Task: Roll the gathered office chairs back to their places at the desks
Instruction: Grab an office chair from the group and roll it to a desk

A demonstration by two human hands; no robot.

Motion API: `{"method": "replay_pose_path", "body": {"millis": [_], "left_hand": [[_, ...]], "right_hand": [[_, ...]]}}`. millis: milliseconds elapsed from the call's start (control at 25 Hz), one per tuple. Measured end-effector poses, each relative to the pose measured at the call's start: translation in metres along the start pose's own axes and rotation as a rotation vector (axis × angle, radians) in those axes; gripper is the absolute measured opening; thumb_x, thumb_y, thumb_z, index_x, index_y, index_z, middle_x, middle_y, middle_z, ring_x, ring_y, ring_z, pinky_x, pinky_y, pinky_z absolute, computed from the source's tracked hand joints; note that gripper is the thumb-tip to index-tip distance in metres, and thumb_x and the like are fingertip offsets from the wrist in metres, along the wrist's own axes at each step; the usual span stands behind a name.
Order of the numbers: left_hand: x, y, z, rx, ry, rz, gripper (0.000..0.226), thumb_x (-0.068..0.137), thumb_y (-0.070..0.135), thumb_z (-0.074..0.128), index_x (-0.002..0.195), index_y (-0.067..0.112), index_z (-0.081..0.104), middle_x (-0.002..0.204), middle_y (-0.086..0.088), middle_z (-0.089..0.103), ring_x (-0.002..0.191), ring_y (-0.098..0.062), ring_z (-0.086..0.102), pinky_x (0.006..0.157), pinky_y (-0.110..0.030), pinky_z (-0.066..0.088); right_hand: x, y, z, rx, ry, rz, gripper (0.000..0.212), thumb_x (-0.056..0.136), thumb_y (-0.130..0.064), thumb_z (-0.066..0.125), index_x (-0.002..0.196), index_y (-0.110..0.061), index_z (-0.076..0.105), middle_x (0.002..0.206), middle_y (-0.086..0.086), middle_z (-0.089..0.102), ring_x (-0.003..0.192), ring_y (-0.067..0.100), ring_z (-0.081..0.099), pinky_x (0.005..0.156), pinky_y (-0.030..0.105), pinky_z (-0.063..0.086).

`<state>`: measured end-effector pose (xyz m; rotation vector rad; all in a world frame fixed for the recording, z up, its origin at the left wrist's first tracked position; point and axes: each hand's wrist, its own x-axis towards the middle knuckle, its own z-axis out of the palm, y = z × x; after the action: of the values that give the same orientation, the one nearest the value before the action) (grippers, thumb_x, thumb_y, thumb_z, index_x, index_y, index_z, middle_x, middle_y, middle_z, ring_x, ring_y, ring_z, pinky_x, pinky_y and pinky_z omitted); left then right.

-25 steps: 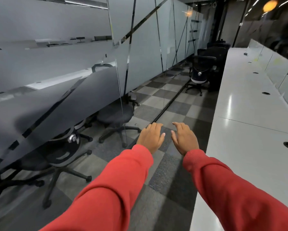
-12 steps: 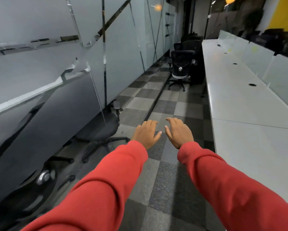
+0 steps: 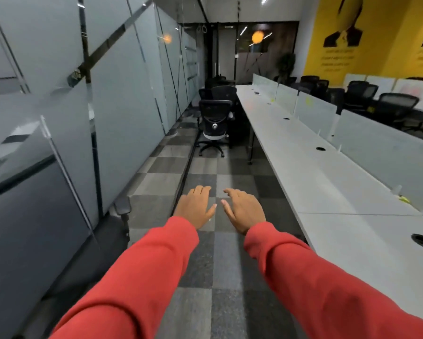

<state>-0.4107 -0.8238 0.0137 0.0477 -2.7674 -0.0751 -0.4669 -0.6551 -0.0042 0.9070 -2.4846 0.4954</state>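
- Left hand (image 3: 195, 207) and right hand (image 3: 244, 210): both empty, fingers straight and relaxed, palms down, held out side by side over the carpet floor (image 3: 205, 167). Thumbs nearly meet. Nothing grasped.
- Red sleeves (image 3: 137, 277) run back to the bottom edge.
- Change over the last second: the hands keep the same empty pose. The view has lifted and swung round, so the chairs behind the glass partition (image 3: 122, 118) have mostly dropped out. Only one armrest (image 3: 122, 206) still shows there.
- The nearest black office chair (image 3: 214, 118) has gone from upper right to mid-frame, dead ahead. It does not look clearly bigger.
- Task things: that chair stands in the aisle by the far end of the long white desk (image 3: 327, 182), on its aisle side. More gathered chairs (image 3: 224, 90) are bunched right behind it.
- The aisle side of the desk nearer the hands shows no chairs, so those places look unfilled.
- Beyond the desk's divider screens (image 3: 313, 108): other seated chairs (image 3: 396, 104) and a yellow wall (image 3: 376, 33).
- Judgement: walking to fetch the next chair, which is well apart from the hands. The next step is a grip on its backrest.
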Motion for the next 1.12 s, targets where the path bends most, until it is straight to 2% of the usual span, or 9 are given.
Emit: {"method": "replay_pose_path", "body": {"millis": [240,480,600,760,960,1120], "left_hand": [[0.093,-0.054,0.036,-0.072,-0.009,-0.022,0.046,0.099,0.041,0.04,0.138,0.015,0.044,0.131,-0.004,0.053,0.118,-0.024,0.052,0.091,-0.042,0.045],[0.223,-0.077,0.093,-0.042,-0.015,-0.003,0.047,0.099,0.043,0.04,0.136,0.015,0.046,0.129,-0.003,0.055,0.117,-0.023,0.053,0.092,-0.041,0.044],[0.287,-0.082,0.114,-0.016,-0.016,-0.006,0.045,0.096,0.043,0.039,0.132,0.018,0.047,0.125,0.0,0.056,0.114,-0.02,0.052,0.092,-0.038,0.041],[0.36,-0.091,0.143,-0.014,0.029,0.006,0.064,0.086,0.051,0.017,0.128,0.017,0.051,0.121,0.0,0.057,0.111,-0.019,0.054,0.088,-0.038,0.045],[0.453,-0.113,0.178,-0.037,0.038,0.039,0.049,0.091,0.04,0.05,0.133,0.015,0.049,0.133,-0.003,0.049,0.12,-0.021,0.049,0.091,-0.04,0.047],[0.536,-0.153,0.215,-0.015,0.019,0.111,0.053,0.091,0.04,0.051,0.137,0.013,0.046,0.136,-0.004,0.047,0.122,-0.021,0.048,0.091,-0.039,0.047]], "right_hand": [[0.078,0.029,0.054,-0.04,-0.024,0.04,0.055,0.097,-0.048,0.027,0.128,-0.014,0.057,0.118,0.003,0.066,0.103,0.021,0.062,0.088,0.036,0.049],[0.196,0.11,0.11,-0.069,-0.03,0.027,0.056,0.097,-0.049,0.025,0.13,-0.015,0.057,0.119,0.001,0.065,0.103,0.019,0.062,0.087,0.035,0.048],[0.259,0.152,0.131,-0.049,-0.058,-0.004,0.04,0.1,-0.041,0.042,0.13,-0.017,0.056,0.123,-0.001,0.064,0.107,0.018,0.061,0.09,0.033,0.046],[0.329,0.198,0.154,-0.077,-0.049,-0.05,0.039,0.1,-0.04,0.044,0.131,-0.018,0.055,0.126,-0.003,0.061,0.111,0.016,0.059,0.095,0.033,0.045],[0.405,0.243,0.198,-0.102,-0.048,-0.073,0.053,0.096,-0.048,0.026,0.13,-0.021,0.056,0.125,-0.004,0.06,0.114,0.014,0.057,0.094,0.033,0.046],[0.482,0.275,0.25,-0.104,-0.081,-0.029,0.057,0.096,-0.05,0.02,0.134,-0.022,0.052,0.127,-0.005,0.059,0.113,0.013,0.056,0.088,0.032,0.046]]}}
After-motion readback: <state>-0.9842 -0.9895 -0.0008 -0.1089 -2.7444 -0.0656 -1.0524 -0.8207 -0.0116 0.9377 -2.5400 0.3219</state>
